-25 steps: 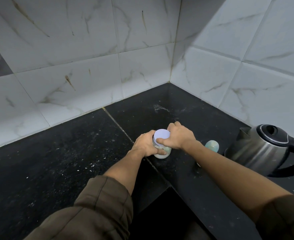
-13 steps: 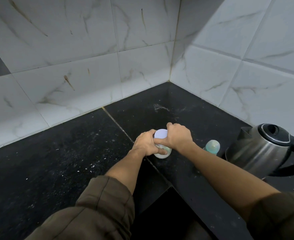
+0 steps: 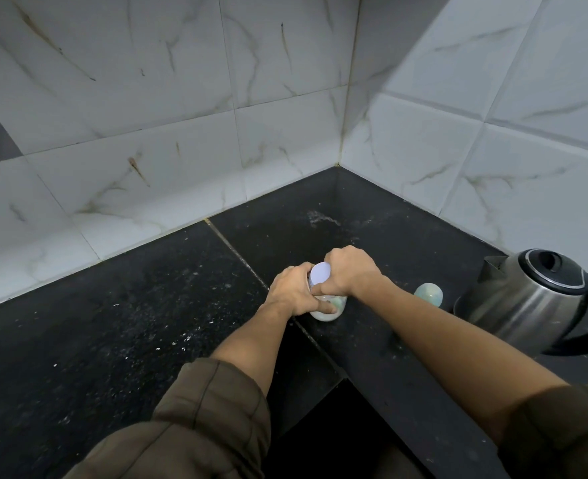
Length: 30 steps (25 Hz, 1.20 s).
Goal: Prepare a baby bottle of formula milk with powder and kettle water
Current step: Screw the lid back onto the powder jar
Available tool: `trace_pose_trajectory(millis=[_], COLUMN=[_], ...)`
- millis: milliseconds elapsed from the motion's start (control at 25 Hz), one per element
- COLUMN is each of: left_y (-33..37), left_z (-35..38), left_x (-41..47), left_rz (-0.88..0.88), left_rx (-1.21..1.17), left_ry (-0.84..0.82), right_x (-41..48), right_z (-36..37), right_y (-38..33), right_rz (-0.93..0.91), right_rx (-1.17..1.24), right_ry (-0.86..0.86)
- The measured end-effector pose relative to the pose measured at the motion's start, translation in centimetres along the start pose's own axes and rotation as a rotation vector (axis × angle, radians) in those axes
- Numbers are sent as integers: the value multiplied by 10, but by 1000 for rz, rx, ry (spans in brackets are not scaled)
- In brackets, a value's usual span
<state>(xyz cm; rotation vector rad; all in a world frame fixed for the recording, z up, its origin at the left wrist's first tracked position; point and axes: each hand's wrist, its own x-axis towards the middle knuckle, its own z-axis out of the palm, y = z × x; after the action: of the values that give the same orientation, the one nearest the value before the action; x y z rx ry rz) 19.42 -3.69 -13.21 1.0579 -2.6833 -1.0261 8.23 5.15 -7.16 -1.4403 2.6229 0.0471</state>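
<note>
The pale bottle [image 3: 327, 311] with a flat white lid [image 3: 320, 274] stands on the black speckled counter [image 3: 147, 323] near the corner. It is largely hidden by 2 hands: the left hand [image 3: 290, 290] grips its body, the right hand [image 3: 349, 271] its top. A pale green cap [image 3: 429, 293] and a steel kettle [image 3: 524, 302] stand to its right, below white marbled tiles [image 3: 181, 98].

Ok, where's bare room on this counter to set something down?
Free: the counter stretch left of the left hand, up to the tiled wall, and the back corner behind the bottle. Crowded: right of the right hand, where the green cap stands by the kettle.
</note>
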Motion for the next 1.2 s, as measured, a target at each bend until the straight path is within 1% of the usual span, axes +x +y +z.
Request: trace_pose_trajectory(millis=[120,200,320,360,480,560,680,840,920,1040,1120,1200], left_y=[3,4,4,5,8,8,6,5,5,5,3,4], left_z=[0,1,0,-1,-2,-2,1,1,1,1,2,2], left_x=[-1,-1,0,0,-1,-1,1,1,0,-1,0,-1], left_rz=[-1,-2,-2,-1,5,-2,-3,8,7,-2,0,0], left_rx=[18,38,47,50,49,55,58,47,49,46,47,55], left_ry=[-8,-12,-11,-7,0,7,10,12,17,17,21,31], right_x=[-4,-5,-2,-2,-2,-3,-6,-6,-5,-2,-2,-3], right_z=[4,5,-1,-4,-5,3,13,18,14,3,-1,2], right_y=[-2,-2,4,6,7,5,0,-9,-3,13,15,11], right_rz=[60,25,-76,-107,-148,-124,-8,115,82,-61,-105,-92], right_rx=[-10,-46,-83,-124,-183,-139,-24,16,-8,-73,-101,-101], right_ry=[41,15,-131,-139,-80,-42,20,39,-19,-173,-174,-123])
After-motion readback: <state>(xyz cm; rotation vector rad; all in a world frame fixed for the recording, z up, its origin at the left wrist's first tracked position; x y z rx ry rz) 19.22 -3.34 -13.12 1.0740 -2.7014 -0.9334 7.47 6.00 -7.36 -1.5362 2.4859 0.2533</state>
